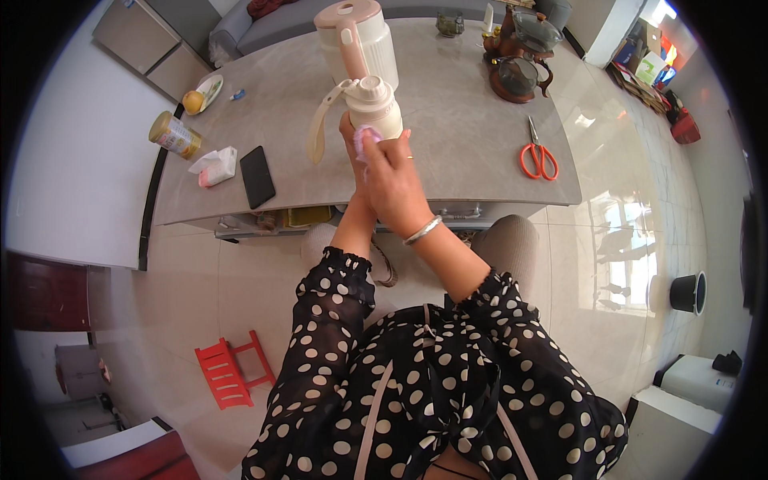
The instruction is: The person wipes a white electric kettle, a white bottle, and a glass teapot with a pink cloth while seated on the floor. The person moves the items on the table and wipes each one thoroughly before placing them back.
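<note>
A cream insulated bottle (377,114) with a screw lid and a strap loop stands tilted in front of me, held up over the near part of the table. My left hand (349,135) is around its lower side, largely hidden behind my right hand. My right hand (393,180) pinches a crumpled lilac cloth (366,141) against the bottle's side. Just beyond the bottle is a larger cream jug (360,45) with a pink lid and handle.
On the grey table (456,162) are orange-handled scissors (538,157), a black phone (257,177), a tissue pack (217,168), a plate with a yellow fruit (193,102), a glass bowl (449,24) and a tea set (517,75). A tin (175,135) stands left; a red stool (231,372) is on the floor.
</note>
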`<state>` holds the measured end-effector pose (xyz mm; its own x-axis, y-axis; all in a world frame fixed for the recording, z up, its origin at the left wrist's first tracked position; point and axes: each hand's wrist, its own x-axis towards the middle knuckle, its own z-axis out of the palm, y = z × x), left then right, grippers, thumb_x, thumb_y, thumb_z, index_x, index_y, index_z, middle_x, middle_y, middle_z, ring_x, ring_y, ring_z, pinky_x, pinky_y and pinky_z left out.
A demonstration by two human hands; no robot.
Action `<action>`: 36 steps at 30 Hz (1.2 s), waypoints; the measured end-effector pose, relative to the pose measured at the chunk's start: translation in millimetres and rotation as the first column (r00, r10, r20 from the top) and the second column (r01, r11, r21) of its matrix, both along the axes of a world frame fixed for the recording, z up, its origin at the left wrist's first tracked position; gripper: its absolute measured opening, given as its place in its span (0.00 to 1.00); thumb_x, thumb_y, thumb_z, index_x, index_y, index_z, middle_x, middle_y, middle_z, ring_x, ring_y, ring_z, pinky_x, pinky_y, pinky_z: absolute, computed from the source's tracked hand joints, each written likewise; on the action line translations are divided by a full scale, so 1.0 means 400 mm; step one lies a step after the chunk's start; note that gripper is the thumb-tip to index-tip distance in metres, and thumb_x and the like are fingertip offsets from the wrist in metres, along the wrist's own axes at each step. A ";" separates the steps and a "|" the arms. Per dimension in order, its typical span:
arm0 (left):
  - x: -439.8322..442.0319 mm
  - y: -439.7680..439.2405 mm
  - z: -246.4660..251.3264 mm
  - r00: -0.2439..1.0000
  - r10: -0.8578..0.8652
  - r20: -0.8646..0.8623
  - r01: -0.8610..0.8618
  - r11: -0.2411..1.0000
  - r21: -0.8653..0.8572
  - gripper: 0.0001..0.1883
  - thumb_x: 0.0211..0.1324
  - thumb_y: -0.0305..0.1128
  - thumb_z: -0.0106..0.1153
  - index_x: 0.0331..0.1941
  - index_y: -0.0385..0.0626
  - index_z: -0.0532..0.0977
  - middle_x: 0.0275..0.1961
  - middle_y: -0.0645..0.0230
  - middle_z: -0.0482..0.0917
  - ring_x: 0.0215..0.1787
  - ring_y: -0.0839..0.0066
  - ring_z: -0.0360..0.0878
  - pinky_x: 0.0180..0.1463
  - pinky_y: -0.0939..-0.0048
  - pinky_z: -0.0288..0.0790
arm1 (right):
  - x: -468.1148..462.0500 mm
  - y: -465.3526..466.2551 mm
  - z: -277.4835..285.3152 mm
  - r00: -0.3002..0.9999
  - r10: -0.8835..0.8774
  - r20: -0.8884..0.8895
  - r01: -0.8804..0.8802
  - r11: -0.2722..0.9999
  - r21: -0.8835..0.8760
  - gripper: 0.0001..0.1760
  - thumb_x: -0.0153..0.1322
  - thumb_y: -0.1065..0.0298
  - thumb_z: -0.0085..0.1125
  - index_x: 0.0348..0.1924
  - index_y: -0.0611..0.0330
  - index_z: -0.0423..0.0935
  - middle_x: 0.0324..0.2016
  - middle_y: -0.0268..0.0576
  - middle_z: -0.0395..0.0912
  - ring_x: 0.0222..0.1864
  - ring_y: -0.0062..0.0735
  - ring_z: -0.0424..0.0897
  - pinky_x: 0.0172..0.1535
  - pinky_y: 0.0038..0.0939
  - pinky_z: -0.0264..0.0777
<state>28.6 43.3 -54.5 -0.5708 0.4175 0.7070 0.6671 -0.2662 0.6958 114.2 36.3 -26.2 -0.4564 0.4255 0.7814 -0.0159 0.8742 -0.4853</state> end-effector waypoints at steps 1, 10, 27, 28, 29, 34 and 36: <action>-0.002 0.002 0.003 0.990 -0.035 0.138 0.030 0.999 0.036 0.47 0.46 0.39 0.76 0.63 0.35 0.53 0.58 0.53 0.65 0.58 0.56 0.68 0.61 0.58 0.65 | 0.009 0.007 0.000 0.999 0.023 -0.043 -0.028 0.994 -0.104 0.27 0.67 0.83 0.54 0.61 0.65 0.72 0.40 0.49 0.70 0.42 0.44 0.74 0.45 0.33 0.76; -0.004 0.020 0.015 0.985 0.120 0.126 -0.117 0.992 -0.036 0.45 0.42 0.31 0.77 0.59 0.35 0.55 0.57 0.48 0.67 0.59 0.54 0.71 0.60 0.56 0.67 | -0.014 0.215 0.072 0.985 0.146 -0.092 -0.172 0.837 -0.520 0.17 0.74 0.77 0.50 0.55 0.63 0.78 0.42 0.48 0.69 0.41 0.35 0.75 0.38 0.32 0.75; -0.029 0.026 -0.015 0.996 0.072 0.054 -0.072 0.997 -0.002 0.36 0.54 0.40 0.69 0.57 0.34 0.58 0.51 0.55 0.69 0.55 0.61 0.70 0.58 0.57 0.65 | 0.017 0.028 0.039 0.997 -0.066 0.030 0.067 0.997 -0.044 0.24 0.67 0.80 0.55 0.58 0.70 0.71 0.41 0.53 0.72 0.43 0.52 0.74 0.46 0.41 0.74; -0.029 0.024 -0.014 0.996 0.044 0.081 -0.043 0.999 -0.008 0.36 0.54 0.40 0.69 0.57 0.33 0.57 0.51 0.55 0.69 0.55 0.61 0.70 0.57 0.57 0.65 | 0.013 0.027 0.038 0.996 -0.090 0.029 0.091 0.995 -0.037 0.24 0.68 0.80 0.55 0.58 0.71 0.71 0.41 0.53 0.72 0.43 0.52 0.74 0.47 0.41 0.74; -0.027 0.023 -0.012 0.993 0.013 0.121 -0.012 1.000 -0.009 0.37 0.54 0.39 0.69 0.57 0.33 0.57 0.52 0.54 0.69 0.55 0.61 0.70 0.57 0.58 0.66 | 0.010 0.028 0.037 0.993 -0.113 0.028 0.114 0.993 -0.037 0.23 0.69 0.79 0.55 0.58 0.71 0.71 0.42 0.53 0.72 0.44 0.52 0.74 0.47 0.41 0.74; -0.020 0.023 0.002 0.993 0.044 0.109 -0.047 0.999 0.024 0.39 0.53 0.38 0.71 0.58 0.33 0.55 0.53 0.52 0.69 0.56 0.60 0.71 0.58 0.58 0.66 | -0.009 0.064 0.041 0.990 -0.144 0.003 0.144 0.985 -0.091 0.21 0.72 0.76 0.53 0.59 0.69 0.72 0.42 0.53 0.72 0.44 0.50 0.73 0.49 0.39 0.72; -0.019 0.023 0.006 0.994 0.052 0.098 -0.056 0.998 0.037 0.40 0.51 0.37 0.73 0.58 0.33 0.55 0.54 0.51 0.69 0.57 0.59 0.71 0.59 0.58 0.66 | -0.013 0.092 0.045 0.994 -0.114 -0.001 0.112 0.984 -0.138 0.20 0.73 0.74 0.52 0.58 0.68 0.73 0.41 0.52 0.71 0.44 0.47 0.73 0.49 0.36 0.71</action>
<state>21.0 52.5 -52.1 -0.6583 0.3570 0.6627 0.6113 -0.2603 0.7474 109.1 73.1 -8.4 -0.3925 0.5776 0.7157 0.0743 0.7956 -0.6013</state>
